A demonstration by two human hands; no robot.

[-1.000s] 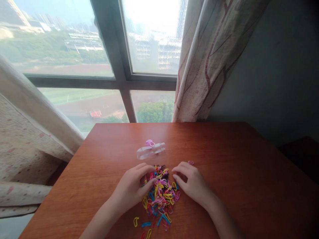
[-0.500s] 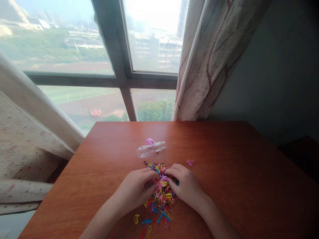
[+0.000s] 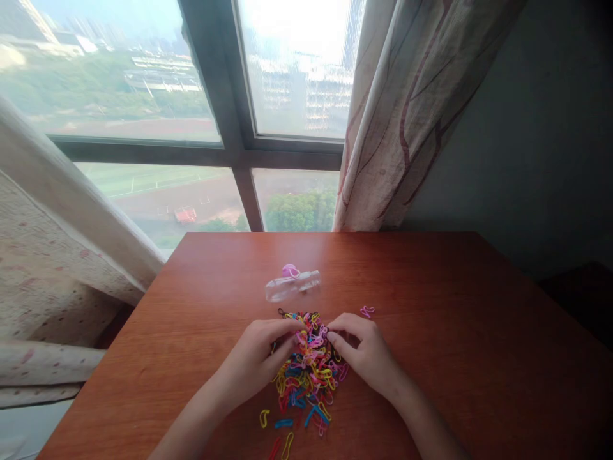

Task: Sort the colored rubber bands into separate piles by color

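A heap of small colourful rubber bands in pink, yellow, red, blue and black lies on the wooden table. At its left upper part my left hand is closed, thumb and forefinger pinching bands in the heap. My right hand pinches at the heap's right upper edge, with a dark or pink band at its fingertips; the exact piece is hard to make out. Both hands stay low over the tabletop, a small gap between them. Behind the heap lies a clear plastic bottle on its side, with a pink cap beside it.
A loose pink band lies right of the heap. Nearer me are a yellow band, a blue band and several others. The wooden table reaches back to a window, with curtains on both sides.
Both hands have drawn slightly apart, the right one moving right, away from the middle of the heap. More pink bands now show between them.
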